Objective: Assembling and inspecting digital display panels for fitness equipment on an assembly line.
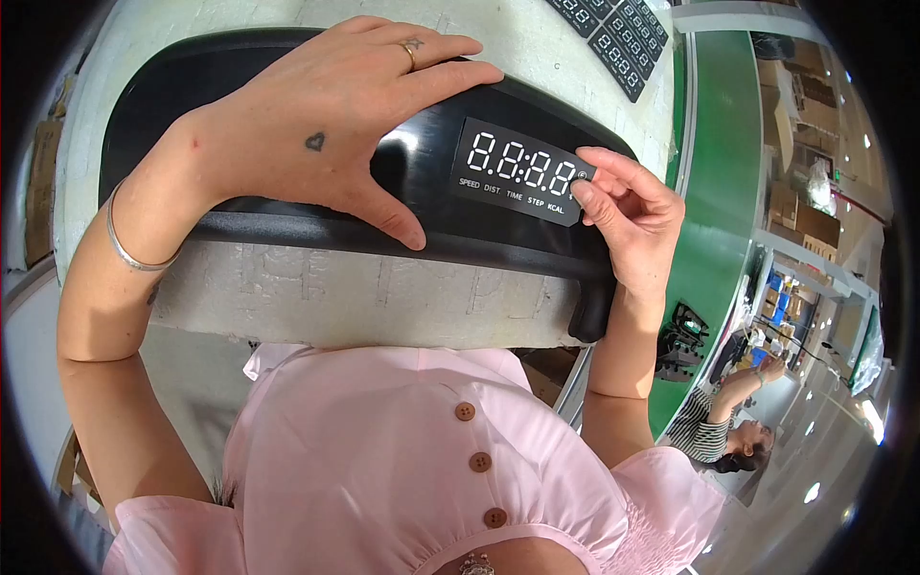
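A long glossy black panel (278, 211) with rounded ends lies across the pale worktop in front of me. Over its left half rests my left hand (335, 110), palm down, fingers spread and thumb apart, holding nothing. My right hand (632, 206) pinches the right end of a dark rectangular display sticker (517, 172) between thumb and forefinger. White digit shapes and small lettering are printed on that sticker. It sits over the right part of the panel; whether its left end is stuck down I cannot tell.
Several similar display stickers (623, 48) lie at the worktop's far right. The pale worktop (383, 297) shows along the panel's near edge. Beyond a green floor strip (714, 125), black parts (682, 335) lie on the right, with a co-worker in a striped top (698, 426) and stacked cartons (805, 220).
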A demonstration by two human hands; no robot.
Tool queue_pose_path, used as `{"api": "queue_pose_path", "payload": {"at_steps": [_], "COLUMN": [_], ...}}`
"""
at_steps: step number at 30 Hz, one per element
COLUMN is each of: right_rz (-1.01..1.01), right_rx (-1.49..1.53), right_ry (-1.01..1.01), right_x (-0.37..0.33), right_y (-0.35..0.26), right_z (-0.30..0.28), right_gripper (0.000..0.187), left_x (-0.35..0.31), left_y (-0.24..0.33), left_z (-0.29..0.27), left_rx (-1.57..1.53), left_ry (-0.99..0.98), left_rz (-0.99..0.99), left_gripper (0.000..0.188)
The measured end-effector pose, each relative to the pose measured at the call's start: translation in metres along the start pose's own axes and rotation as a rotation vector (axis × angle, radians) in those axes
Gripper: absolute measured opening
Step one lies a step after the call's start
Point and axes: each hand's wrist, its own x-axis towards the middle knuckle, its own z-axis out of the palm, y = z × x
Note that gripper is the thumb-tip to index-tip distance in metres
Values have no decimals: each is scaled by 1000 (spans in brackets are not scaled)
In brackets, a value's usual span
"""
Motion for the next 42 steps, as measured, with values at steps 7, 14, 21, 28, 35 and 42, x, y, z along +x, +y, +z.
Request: {"api": "queue_pose_path", "payload": {"at_steps": [7,14,21,28,35,42], "right_rz": [14,0,2,-23,-15,-4], "right_rx": [5,11,8,65,88,4], "right_ry": [0,-27,-31,-38,-12,118], "right_x": [3,14,-2,-4,-2,-7], "right_y": [-5,-6,0,0,13,13], "right_z": [0,2,0,-1,0,14], "right_gripper": [31,31,31,31,25,18], "left_x": [2,6,0,5,6,8], "left_y": [-5,-16,0,7,6,12], "left_z": [-3,-8,0,-14,-21,-19], "left_rx": [14,14,12,-108,-74,-73], "left_ry": [17,24,-11,-61,-222,-238], "left_rz": [35,49,16,-1,53,-9], "left_gripper": [110,108,108,91,68,69]}}
